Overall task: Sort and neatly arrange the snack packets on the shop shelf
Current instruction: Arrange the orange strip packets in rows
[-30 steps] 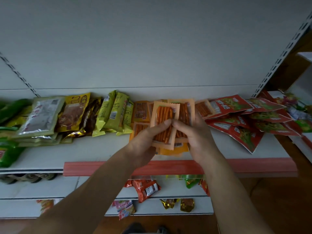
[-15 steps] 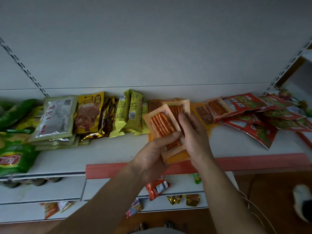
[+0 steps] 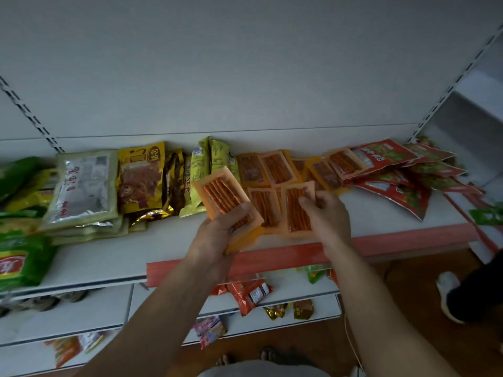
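I note the left hand (image 3: 217,232) with fingers clamped on a tilted stack of orange stick-snack packets (image 3: 221,195) above the shelf (image 3: 122,257), while the right hand (image 3: 328,216) pinches another orange packet (image 3: 298,216) lying there.

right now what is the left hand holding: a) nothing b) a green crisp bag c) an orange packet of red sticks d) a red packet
c: the left hand grips a tilted orange packet of red sticks, thumb across its lower end.
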Tool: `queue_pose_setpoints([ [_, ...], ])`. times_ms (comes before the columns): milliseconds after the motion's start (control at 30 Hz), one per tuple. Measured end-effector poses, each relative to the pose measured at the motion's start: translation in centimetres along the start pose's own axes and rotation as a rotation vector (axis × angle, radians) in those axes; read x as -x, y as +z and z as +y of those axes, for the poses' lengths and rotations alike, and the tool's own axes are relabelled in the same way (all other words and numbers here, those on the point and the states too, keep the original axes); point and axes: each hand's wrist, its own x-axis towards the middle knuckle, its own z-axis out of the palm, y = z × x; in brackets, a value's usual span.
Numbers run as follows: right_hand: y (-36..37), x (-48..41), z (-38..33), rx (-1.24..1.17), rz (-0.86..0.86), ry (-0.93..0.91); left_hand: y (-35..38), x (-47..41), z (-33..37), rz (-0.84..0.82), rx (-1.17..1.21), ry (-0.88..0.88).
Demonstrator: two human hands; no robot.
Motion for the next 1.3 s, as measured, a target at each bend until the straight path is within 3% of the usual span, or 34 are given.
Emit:
queue_pose_setpoints([
  [167,1.9,-1.7,0.6,0.372,-0.025,-0.046,-0.5,0.4,0.0,-0.040,-0.030,-0.004],
  [600,1.5,-2.4,1.4,0.289,0.068,-0.061,0.3,0.3,0.1,-0.070,-0.031,-0.054],
  [833,0.6,-2.6,1.0,0.333,0.010,-0.120,2.8,-1.1,-0.5,-0.064,-0.083,0.005],
  [933,-0.5,-2.5,-0.9,0.146,0.007,-0.240,4.2,-2.1,-0.6,-0.061,-0.234,0.079],
  [1033,-0.7,-1.7,-3.4,-0.069,-0.354,-0.217,5.7,-3.1,-0.3,-0.056,-0.367,0.161],
  [1100,-0.6,-1.6,-3.9,-0.143,-0.472,-0.149,6.1,-3.4,-0.2,-0.069,-0.403,0.189],
  [1233,-1.0,-2.6,-3.3,-0.353,-0.410,0.020,5.5,-3.5,-0.3,-0.148,-0.254,0.033],
  [1300,-1.0,-3.0,-2.7,-0.400,-0.355,0.091,5.0,-3.4,-0.4,-0.098,-0.124,0.018],
])
